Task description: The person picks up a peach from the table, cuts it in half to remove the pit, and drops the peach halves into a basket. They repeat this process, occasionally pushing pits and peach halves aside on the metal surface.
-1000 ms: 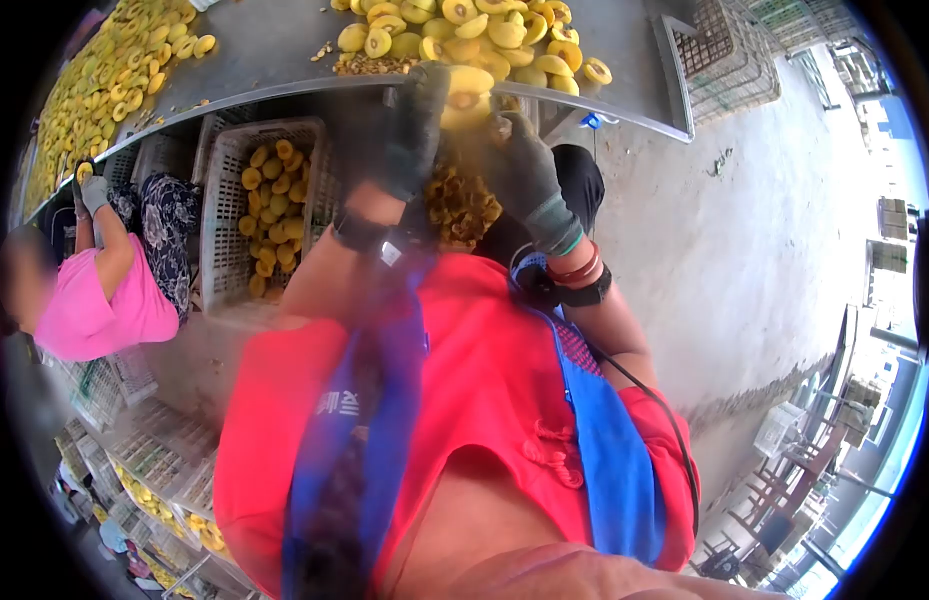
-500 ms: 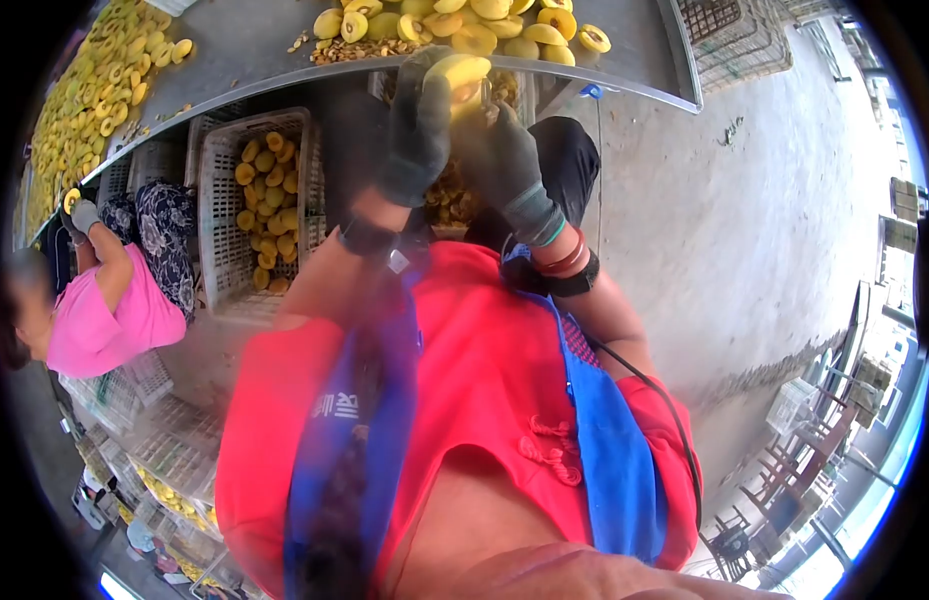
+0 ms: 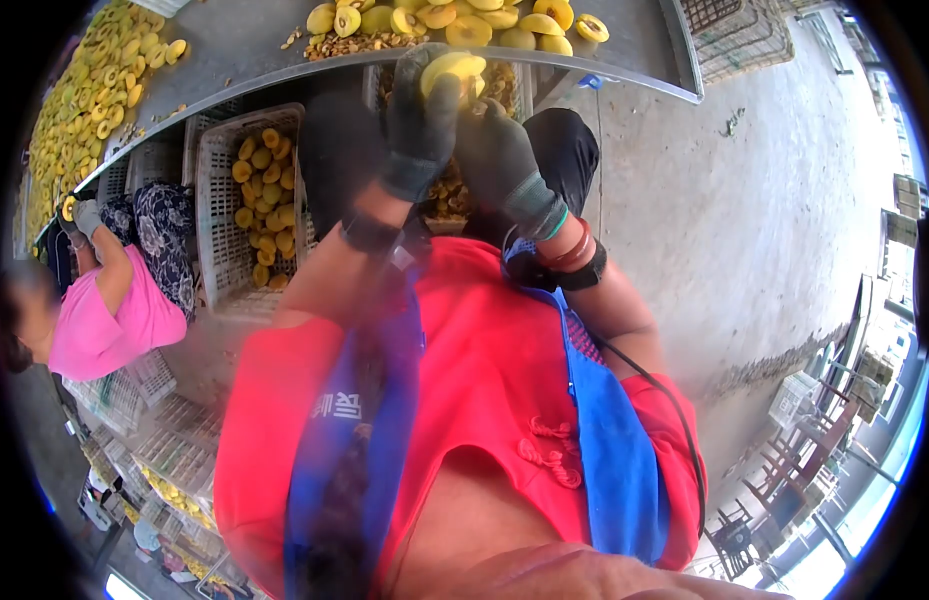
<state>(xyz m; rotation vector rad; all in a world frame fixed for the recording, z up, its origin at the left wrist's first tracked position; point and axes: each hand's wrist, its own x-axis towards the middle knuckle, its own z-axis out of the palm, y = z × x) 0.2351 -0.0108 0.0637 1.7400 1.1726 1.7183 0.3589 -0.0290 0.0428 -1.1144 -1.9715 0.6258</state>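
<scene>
My left hand, in a dark grey glove, is closed around a yellow peach cut open, just off the table's front edge. My right hand, gloved too, is right beside it with the fingers curled near the fruit. Whatever those fingers hold is hidden. On the metal table ahead lie several cut peaches, with a heap of brown pits in front of them. Below my hands, a crate of brownish pieces shows partly between my knees.
A white plastic crate of peach halves stands at my left, under the table edge. Farther left, a co-worker in a pink top sits at the same table by a large peach pile. Stacked crates stand right of the table.
The peach in my left hand has tilted and moved slightly left. My right hand has shifted slightly, its fingers now lower beside the fruit. The co-worker's hands have moved a little.
</scene>
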